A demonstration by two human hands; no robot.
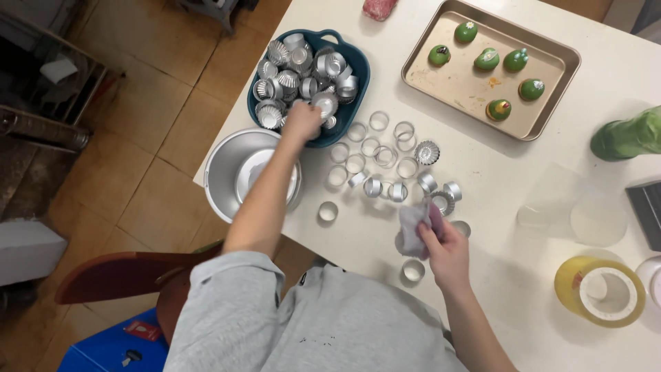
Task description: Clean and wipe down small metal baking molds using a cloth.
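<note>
Fingers of the left hand (301, 121) curl down onto the small metal cups (303, 76) in the blue basket (359, 76), near the table's (509, 179) left edge; you cannot tell if they hold one. Just below sits a silver bowl (231, 169), hanging over that edge. The right hand (446, 249) is closed around a grey cloth (412, 227) near the front edge. Metal rings (375, 155) lie between both hands. A tan tray (551, 89) with green balls (487, 59) sits at the far edge.
</note>
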